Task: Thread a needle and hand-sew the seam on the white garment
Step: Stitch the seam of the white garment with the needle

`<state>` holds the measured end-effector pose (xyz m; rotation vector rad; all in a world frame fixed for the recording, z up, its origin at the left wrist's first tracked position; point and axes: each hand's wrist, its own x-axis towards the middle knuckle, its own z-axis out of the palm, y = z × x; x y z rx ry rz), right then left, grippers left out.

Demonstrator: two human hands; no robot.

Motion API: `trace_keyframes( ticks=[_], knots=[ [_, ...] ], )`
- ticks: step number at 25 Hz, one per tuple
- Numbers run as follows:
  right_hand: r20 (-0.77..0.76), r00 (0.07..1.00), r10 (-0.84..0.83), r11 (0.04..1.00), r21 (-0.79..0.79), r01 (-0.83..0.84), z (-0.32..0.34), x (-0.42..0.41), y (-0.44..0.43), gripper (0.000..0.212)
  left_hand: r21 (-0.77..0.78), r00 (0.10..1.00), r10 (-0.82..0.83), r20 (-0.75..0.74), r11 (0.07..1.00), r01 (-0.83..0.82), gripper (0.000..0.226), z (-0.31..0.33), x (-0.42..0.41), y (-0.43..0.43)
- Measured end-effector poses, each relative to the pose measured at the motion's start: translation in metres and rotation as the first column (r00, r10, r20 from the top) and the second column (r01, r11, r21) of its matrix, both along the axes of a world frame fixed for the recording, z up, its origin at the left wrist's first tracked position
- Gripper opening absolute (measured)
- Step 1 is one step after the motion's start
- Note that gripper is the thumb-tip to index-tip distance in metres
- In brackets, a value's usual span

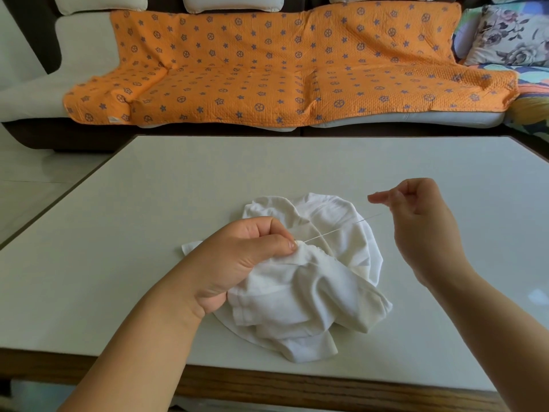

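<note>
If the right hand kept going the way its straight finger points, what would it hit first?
Likely the far edge of the white garment, just left of where the right hand points. Height is unclear: the hand seems raised, holding thread, so it might pass over the cloth.

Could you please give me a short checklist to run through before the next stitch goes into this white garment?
1. Left hand pinches the white garment at the stitch point: ok.
2. Thread runs straight and taut from the fabric to the right hand: ok.
3. No loop or tangle along the visible thread: ok.
4. Needle secure in the right hand's pinch: cannot tell, too thin to make out.
5. Fabric lies flat around the seam: not ok, it is bunched and folded.
6. Garment rests on the table, not over its near edge: ok.
</note>
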<state>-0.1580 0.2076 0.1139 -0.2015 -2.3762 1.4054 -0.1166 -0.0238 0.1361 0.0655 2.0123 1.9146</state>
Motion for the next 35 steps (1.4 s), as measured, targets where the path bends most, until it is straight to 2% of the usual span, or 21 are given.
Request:
trace_keyframes(
  ticks=[2, 5, 7, 9, 12, 16, 17, 20, 22, 26, 28, 31, 33, 35],
  knots=[
    [0.025, 0.995, 0.093, 0.994, -0.066, -0.092, 0.003, 0.007, -0.008, 0.009, 0.0, 1.0, -0.018, -0.006, 1.0, 0.018, 0.01, 0.0, 0.0, 0.0],
    [0.021, 0.934, 0.358, 0.924, -0.152, -0.351, 0.006, 0.03, -0.027, 0.011, -0.014, 0.999, -0.027, -0.038, 1.0, 0.027, 0.012, 0.0, 0.0, 0.001],
    [0.018, 0.877, 0.481, 0.87, -0.137, -0.474, 0.007, 0.045, -0.038, 0.012, -0.01, 0.998, -0.023, -0.063, 1.0, 0.022, 0.003, 0.0, 0.0, 0.001],
    [0.021, 0.846, 0.533, 0.845, -0.07, -0.531, 0.006, 0.053, -0.044, 0.013, -0.032, 0.995, -0.009, -0.096, 0.999, 0.006, 0.008, -0.001, 0.0, 0.0],
    [-0.035, 0.853, 0.521, 0.845, 0.162, -0.51, 0.004, 0.05, -0.042, 0.018, -0.082, 0.994, 0.011, -0.105, 0.996, -0.02, 0.014, -0.001, -0.001, -0.001],
    [-0.173, 0.855, 0.488, 0.803, 0.473, -0.363, 0.001, 0.042, -0.038, 0.007, -0.183, 0.997, -0.044, -0.057, 0.983, 0.033, 0.023, 0.0, 0.0, -0.001],
    [-0.203, 0.848, 0.49, 0.792, 0.511, -0.335, -0.001, 0.04, -0.037, 0.002, -0.204, 0.998, -0.054, -0.045, 0.978, 0.044, 0.022, 0.0, 0.0, 0.0],
    [-0.248, 0.836, 0.489, 0.782, 0.549, -0.294, -0.003, 0.036, -0.034, 0.006, -0.246, 0.998, -0.041, -0.054, 0.969, 0.026, 0.009, -0.001, 0.001, 0.002],
    [-0.247, 0.841, 0.482, 0.792, 0.533, -0.298, -0.005, 0.035, -0.033, 0.003, -0.249, 0.996, -0.01, -0.092, 0.968, -0.013, 0.003, -0.003, 0.0, 0.002],
    [-0.233, 0.844, 0.482, 0.84, 0.395, -0.371, -0.007, 0.037, -0.031, 0.004, -0.174, 0.989, 0.083, -0.124, 0.979, -0.104, 0.006, -0.004, -0.001, 0.002],
    [-0.287, 0.853, 0.436, 0.868, 0.386, -0.313, -0.002, 0.043, -0.031, 0.007, -0.139, 0.99, 0.078, -0.114, 0.986, -0.094, 0.006, -0.003, 0.0, 0.003],
    [-0.337, 0.887, 0.317, 0.938, 0.252, -0.239, 0.013, 0.057, -0.032, 0.008, -0.083, 0.992, 0.064, -0.106, 0.994, -0.073, 0.007, -0.001, 0.001, 0.005],
    [-0.263, 0.915, 0.304, 0.952, 0.076, -0.295, 0.026, 0.066, -0.034, 0.011, -0.076, 0.991, 0.061, -0.115, 0.995, -0.07, 0.007, 0.0, 0.001, 0.005],
    [-0.058, 0.912, 0.405, 0.905, -0.116, -0.409, 0.035, 0.069, -0.035, 0.007, -0.062, 0.991, 0.065, -0.114, 0.995, -0.072, 0.005, -0.001, 0.001, 0.005]
  ],
)
